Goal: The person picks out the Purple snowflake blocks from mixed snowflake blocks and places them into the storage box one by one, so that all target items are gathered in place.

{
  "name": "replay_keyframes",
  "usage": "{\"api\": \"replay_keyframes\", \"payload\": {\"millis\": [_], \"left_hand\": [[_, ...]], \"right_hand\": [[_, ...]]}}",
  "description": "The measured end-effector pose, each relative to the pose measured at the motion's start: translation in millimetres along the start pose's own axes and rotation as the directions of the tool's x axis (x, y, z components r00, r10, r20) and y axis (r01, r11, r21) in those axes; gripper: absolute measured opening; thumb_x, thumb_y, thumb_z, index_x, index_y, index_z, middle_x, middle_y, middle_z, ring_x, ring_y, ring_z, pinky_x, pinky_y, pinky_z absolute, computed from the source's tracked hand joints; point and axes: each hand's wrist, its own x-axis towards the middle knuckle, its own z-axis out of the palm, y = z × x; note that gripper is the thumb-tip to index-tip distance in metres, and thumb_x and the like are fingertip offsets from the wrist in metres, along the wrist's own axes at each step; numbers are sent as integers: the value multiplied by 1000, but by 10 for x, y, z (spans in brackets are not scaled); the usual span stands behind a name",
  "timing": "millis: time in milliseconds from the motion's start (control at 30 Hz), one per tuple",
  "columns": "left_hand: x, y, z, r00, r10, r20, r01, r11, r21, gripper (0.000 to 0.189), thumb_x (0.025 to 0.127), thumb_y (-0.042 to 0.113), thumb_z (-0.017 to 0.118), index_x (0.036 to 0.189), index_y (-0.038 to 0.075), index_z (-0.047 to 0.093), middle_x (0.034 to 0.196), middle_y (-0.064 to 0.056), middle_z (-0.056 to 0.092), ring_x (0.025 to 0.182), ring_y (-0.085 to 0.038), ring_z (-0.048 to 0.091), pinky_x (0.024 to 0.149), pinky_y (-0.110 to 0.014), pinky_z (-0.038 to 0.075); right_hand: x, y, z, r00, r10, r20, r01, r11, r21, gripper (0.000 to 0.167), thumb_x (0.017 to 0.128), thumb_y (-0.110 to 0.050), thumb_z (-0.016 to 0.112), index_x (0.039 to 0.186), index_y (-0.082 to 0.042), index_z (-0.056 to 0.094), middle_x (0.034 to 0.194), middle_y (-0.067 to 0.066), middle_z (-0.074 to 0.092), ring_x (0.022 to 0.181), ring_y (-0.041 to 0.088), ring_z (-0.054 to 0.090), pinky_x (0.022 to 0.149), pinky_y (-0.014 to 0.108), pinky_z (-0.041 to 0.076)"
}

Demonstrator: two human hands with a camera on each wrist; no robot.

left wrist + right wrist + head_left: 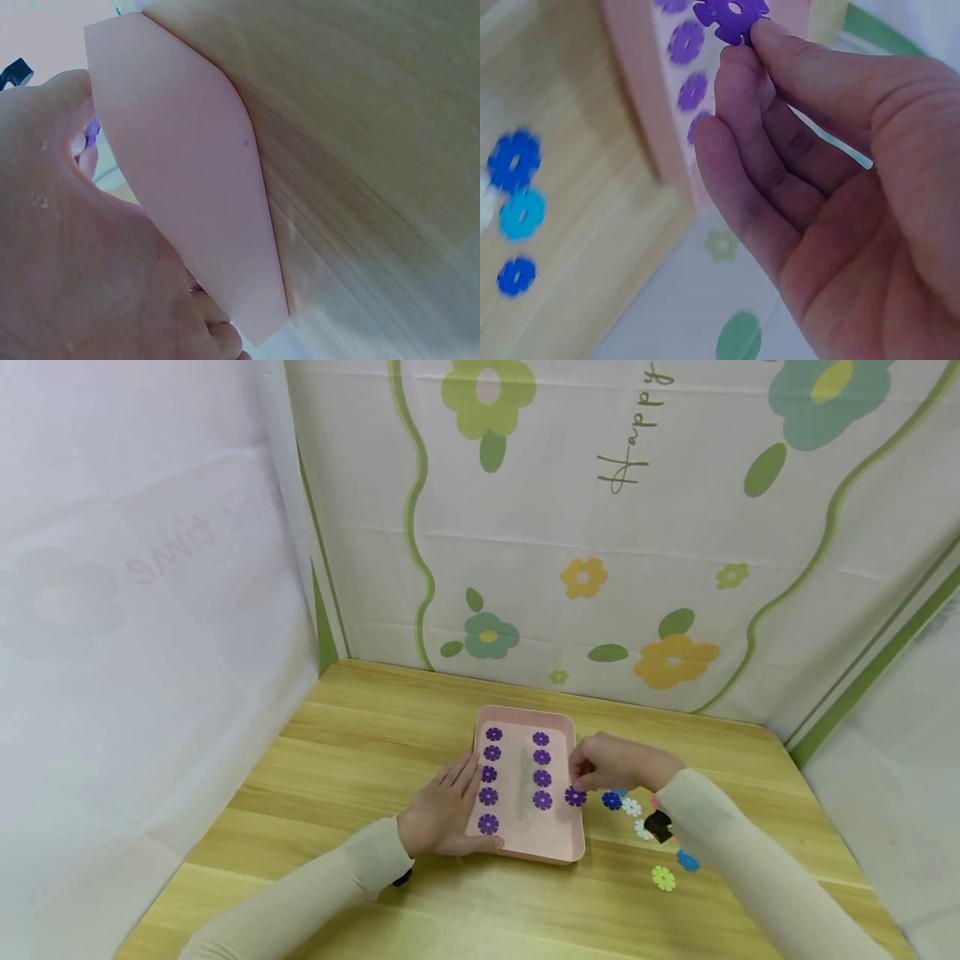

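Observation:
My right hand (611,762) pinches a purple snowflake-shaped plastic disc (733,10) between thumb and fingertips. It holds the disc at the right rim of a shallow pink tray (517,847). Inside the tray, purple discs of the same kind form two columns, a left column (488,796) and a right column (542,778). Across the tray's front left corner rests my left hand (442,810), fingers fairly straight along the left side and thumb over the front rim. The left wrist view shows that hand against the pink outer wall (180,150).
Right of the tray lie loose discs: dark blue (612,800), white (632,807), light blue (687,861) and yellow-green (663,878). A black object (659,827) shows by the right wrist. The wooden table (360,735) meets flower-printed cloth (525,527) behind and at the sides.

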Motion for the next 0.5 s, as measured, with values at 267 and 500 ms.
{"api": "replay_keyframes", "payload": {"millis": [267,500], "left_hand": [[-1,7,-1,1000,5,-9,-5,1000,1,118,91,89,40,164,-4,29,175,-22,23,163,-36,25,131,-45,32],[-9,3,-10,1000,7,-13,-7,1000,0,118,91,88,41,164,-4,29,175,-23,23,163,-36,26,131,-46,32]], "right_hand": [[212,-165,223,999,-51,14,51,999,10,16,97,-9,76,83,-17,76,77,-11,67,69,4,56,64,19,52],[267,-233,420,999,-36,23,36,999,3,18,96,-8,77,81,-17,75,78,-9,67,70,4,58,65,19,53]]}}
